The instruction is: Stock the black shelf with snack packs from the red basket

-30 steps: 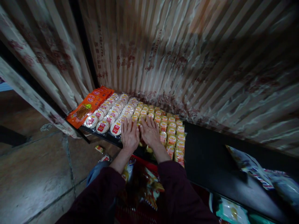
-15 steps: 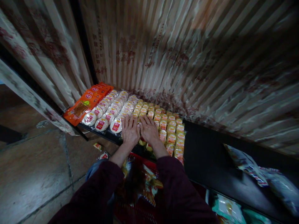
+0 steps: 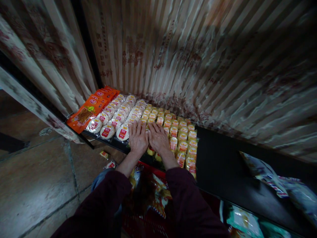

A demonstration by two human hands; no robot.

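- Worn tiled floor [image 3: 37,185] lies nearest, at 8 o'clock of the hands, matt and stained; two loose packets [image 3: 105,154] lie on it just below the shelf edge.
- At 6 o'clock, between the dark sleeves, a crinkly printed bag [image 3: 151,195] sits in what looks like a red basket; its film is glossy and creased.
- Left hand [image 3: 138,140] and right hand [image 3: 158,138] lie close side by side, spread flat and palm-down, gripping nothing; both rest on the yellow packets [image 3: 182,135] at the front edge of the black shelf [image 3: 223,158].
- Flat, even pressure seems right for these small, soft, pillow-shaped wraps; digging fingertips in would likely dent them or skew the rows.
- At 10 o'clock lie round white cakes [image 3: 116,120] in clear film with red labels, in overlapping rows; beyond them are flat orange packs [image 3: 86,114].
- At 12 o'clock, farthest, a striped sheet [image 3: 198,49] rises behind the shelf, rippled and faintly shiny.
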